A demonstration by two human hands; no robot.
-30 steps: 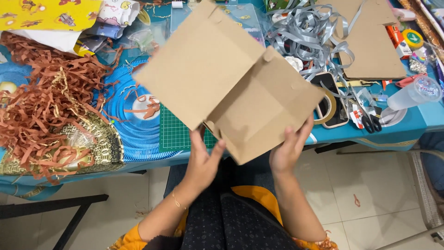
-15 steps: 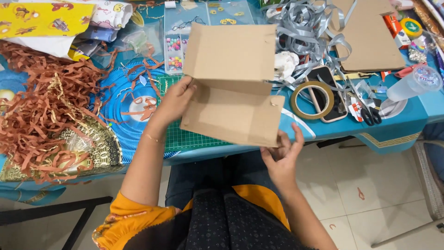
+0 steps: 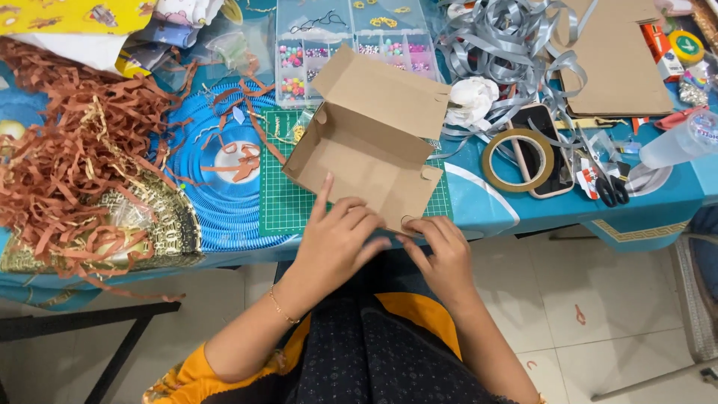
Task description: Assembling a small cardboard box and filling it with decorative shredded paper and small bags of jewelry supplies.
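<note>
Both hands are pressing on the near edge of a folded cardboard box (image 3: 370,142): the left hand (image 3: 336,239) is lying flat with fingers spread on the front panel, and the right hand (image 3: 441,251) is pinching the corner flap just beside it, seemingly to keep the fold in shape. Under the box, a green cutting mat (image 3: 280,209) is giving it a firm base. Off to the right, a tape roll (image 3: 517,159) and scissors (image 3: 607,183) are lying within reach; left, brown paper shreds (image 3: 75,164) are piling up.
</note>
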